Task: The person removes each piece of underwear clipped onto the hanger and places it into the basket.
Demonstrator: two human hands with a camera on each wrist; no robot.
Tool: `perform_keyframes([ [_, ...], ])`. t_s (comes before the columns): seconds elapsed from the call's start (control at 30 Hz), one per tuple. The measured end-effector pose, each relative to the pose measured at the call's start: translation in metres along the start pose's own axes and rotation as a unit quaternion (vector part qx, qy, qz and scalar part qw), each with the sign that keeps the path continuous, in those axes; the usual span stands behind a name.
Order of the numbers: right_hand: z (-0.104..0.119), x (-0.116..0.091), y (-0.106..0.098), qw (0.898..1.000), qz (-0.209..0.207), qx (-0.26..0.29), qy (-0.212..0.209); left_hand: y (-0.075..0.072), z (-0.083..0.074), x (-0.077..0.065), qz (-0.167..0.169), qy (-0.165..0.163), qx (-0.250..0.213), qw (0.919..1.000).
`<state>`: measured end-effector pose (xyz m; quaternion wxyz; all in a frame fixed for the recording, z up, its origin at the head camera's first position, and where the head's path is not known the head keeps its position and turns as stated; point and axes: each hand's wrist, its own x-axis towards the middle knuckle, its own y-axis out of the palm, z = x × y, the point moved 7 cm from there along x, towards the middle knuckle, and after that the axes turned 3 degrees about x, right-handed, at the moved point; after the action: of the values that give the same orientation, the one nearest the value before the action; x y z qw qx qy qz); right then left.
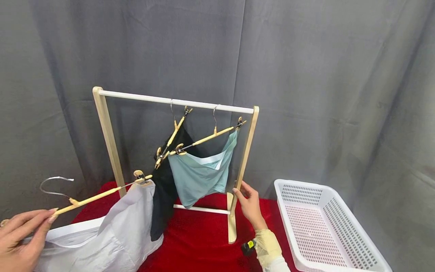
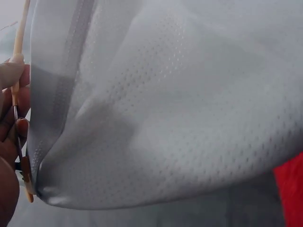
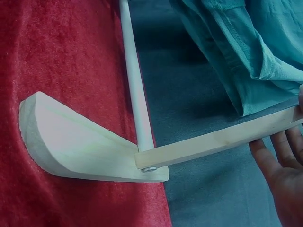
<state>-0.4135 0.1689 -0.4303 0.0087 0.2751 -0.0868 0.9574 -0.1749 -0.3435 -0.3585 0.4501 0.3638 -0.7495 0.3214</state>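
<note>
At the lower left of the head view my left hand (image 1: 25,234) pinches the bar of a wooden clip hanger (image 1: 95,197), whose metal hook points up, free of any rail. Clipped along it hangs a pale grey pair of underpants (image 1: 115,236), which fills most of the left wrist view. My right hand (image 1: 251,207) holds the right wooden post (image 3: 213,143) of a small garment rack, thumb on one side and fingers on the other. From the rack's white rail (image 1: 142,98) hang teal underpants (image 1: 200,175) and a black garment (image 1: 161,198), each on a clip hanger.
A white perforated plastic basket (image 1: 334,260) stands to the right. Red cloth (image 1: 193,249) covers the table under the rack, and a grey curtain (image 1: 306,94) hangs behind. A small black and yellow object (image 1: 249,246) sits beside my right wrist.
</note>
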Motion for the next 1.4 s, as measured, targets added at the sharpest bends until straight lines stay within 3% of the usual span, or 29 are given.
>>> perform_keyframes([
  [0.23,0.0,0.001,-0.002,1.0,0.024,-0.01,-0.002,0.04,-0.026,-0.007,0.077,0.019,-0.057,0.9952],
  [0.47,0.003,0.002,-0.003,0.999,0.026,-0.017,-0.017,0.079,-0.042,-0.004,0.068,0.066,-0.131,0.9868],
  [0.63,0.003,0.002,-0.002,0.999,0.029,-0.018,-0.022,0.102,-0.065,0.002,0.055,0.095,-0.175,0.9784],
  [0.77,0.003,0.002,-0.002,0.999,0.025,-0.019,-0.018,0.121,-0.085,0.001,0.053,0.128,-0.173,0.9752],
  [1.0,0.004,0.003,-0.003,0.999,0.035,-0.02,-0.004,0.152,-0.112,-0.007,0.089,0.167,-0.144,0.9712],
  [1.17,0.001,0.002,-0.005,0.999,0.046,0.004,0.018,0.169,-0.127,-0.006,0.093,0.19,-0.149,0.9659],
  [1.3,0.003,0.001,-0.006,0.999,0.037,-0.02,0.006,0.179,-0.132,-0.002,0.091,0.188,-0.158,0.9651],
  [1.4,0.008,0.0,-0.006,0.999,0.031,-0.04,-0.012,0.184,-0.131,0.0,0.092,0.169,-0.158,0.9685],
])
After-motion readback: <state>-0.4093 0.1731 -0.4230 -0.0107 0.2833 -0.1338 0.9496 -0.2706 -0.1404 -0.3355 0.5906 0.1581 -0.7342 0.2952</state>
